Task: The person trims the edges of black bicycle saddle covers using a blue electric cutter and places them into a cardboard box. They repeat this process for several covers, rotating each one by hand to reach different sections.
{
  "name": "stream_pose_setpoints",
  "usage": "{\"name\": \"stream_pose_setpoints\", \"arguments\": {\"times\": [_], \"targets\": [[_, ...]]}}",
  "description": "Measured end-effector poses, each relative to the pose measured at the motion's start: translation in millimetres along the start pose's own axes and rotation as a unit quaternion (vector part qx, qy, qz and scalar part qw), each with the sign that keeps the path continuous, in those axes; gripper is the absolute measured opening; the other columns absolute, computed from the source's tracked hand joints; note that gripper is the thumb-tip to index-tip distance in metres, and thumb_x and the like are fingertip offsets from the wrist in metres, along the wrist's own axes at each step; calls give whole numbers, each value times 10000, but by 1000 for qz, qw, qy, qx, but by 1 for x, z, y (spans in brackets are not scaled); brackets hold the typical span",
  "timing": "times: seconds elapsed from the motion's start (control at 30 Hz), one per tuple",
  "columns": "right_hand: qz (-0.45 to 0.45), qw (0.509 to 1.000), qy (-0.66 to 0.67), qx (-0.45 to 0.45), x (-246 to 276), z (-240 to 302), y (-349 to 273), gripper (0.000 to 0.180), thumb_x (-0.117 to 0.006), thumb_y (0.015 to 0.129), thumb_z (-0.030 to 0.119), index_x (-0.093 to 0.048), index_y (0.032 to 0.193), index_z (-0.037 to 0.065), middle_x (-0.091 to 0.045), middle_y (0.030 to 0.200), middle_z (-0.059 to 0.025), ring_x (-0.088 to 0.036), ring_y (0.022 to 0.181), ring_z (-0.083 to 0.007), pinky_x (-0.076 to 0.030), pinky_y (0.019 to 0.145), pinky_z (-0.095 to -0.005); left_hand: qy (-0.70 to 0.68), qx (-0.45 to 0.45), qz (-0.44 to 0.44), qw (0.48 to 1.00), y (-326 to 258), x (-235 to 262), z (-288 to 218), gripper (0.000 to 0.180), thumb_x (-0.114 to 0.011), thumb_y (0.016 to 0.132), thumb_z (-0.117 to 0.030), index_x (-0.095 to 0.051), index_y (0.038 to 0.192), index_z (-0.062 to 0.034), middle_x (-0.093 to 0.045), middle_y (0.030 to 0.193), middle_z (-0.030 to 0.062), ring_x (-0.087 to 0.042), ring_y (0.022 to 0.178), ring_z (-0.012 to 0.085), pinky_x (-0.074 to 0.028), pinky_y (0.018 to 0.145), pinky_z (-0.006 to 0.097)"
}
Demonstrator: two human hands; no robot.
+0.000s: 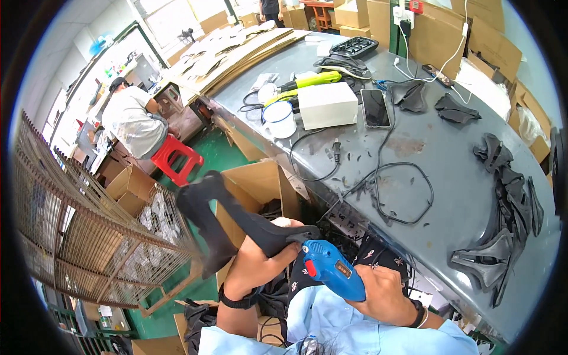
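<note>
Black limp fabric piece (225,219), left hand (260,260)

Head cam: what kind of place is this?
Likely a small workshop or factory floor: a grey workbench with black moulded parts, stacked flat cardboard, and a blue glue gun in the right hand.
</note>
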State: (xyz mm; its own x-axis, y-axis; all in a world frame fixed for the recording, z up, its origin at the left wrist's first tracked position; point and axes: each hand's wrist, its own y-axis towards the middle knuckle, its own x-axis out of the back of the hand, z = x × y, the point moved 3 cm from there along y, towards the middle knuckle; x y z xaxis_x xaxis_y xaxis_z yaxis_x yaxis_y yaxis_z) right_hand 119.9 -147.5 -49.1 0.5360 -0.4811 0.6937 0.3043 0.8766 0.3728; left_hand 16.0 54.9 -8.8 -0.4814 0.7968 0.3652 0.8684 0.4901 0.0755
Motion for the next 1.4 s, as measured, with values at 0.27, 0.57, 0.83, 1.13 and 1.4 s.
{"name": "stream_pose_setpoints", "arguments": {"times": [0.27, 0.57, 0.83, 1.13, 1.4], "targets": [[44, 996, 76, -30, 0, -1, 2, 490, -807, 649, 216, -540, 997, -2, -629, 708, -120, -640, 602, -268, -499, 552, -341, 26, -94, -32, 995, 2, -26, 23, 280, -630, 760, 45, -598, 1036, 17, -631, 970, 97, -614, 852, 199, -477, 758, 288], [52, 986, 150, -50, 14, 6, 12, 513, -834, 654, 243, -554, 1000, -12, -638, 746, -95, -659, 626, -221, -509, 577, -286, 3, -68, -85, 994, 7, -64, 46, 244, -670, 765, 1, -609, 1001, -12, -647, 1002, 108, -646, 833, 248, -505, 717, 307], [14, 994, 112, -14, 28, 11, 21, 529, -829, 659, 237, -540, 1020, -18, -632, 745, -115, -652, 614, -222, -499, 559, -297, -74, -68, -54, 993, -13, -72, 75, 234, -689, 728, -45, -584, 937, -33, -622, 932, 79, -609, 817, 216, -475, 736, 315], [32, 981, 189, -37, 9, 3, 19, 538, -780, 625, 159, -521, 1085, 59, -624, 770, -135, -632, 659, -328, -507, 601, -379, -603, -70, -45, 793, 3, -82, 12, 552, -605, 863, -310, -413, 1298, -31, -529, 1184, 138, -556, 1026, 248, -444, 905, 368], [24, 997, 57, -54, 16, -3, 13, 567, -807, 685, 395, -537, 1001, 9, -622, 716, -125, -640, 605, -279, -504, 553, -343, -471, -27, -324, 820, 2, -40, 33, 375, -606, 868, -190, -426, 1158, -36, -557, 826, 113, -549, 718, 173, -467, 608, 282]]}}
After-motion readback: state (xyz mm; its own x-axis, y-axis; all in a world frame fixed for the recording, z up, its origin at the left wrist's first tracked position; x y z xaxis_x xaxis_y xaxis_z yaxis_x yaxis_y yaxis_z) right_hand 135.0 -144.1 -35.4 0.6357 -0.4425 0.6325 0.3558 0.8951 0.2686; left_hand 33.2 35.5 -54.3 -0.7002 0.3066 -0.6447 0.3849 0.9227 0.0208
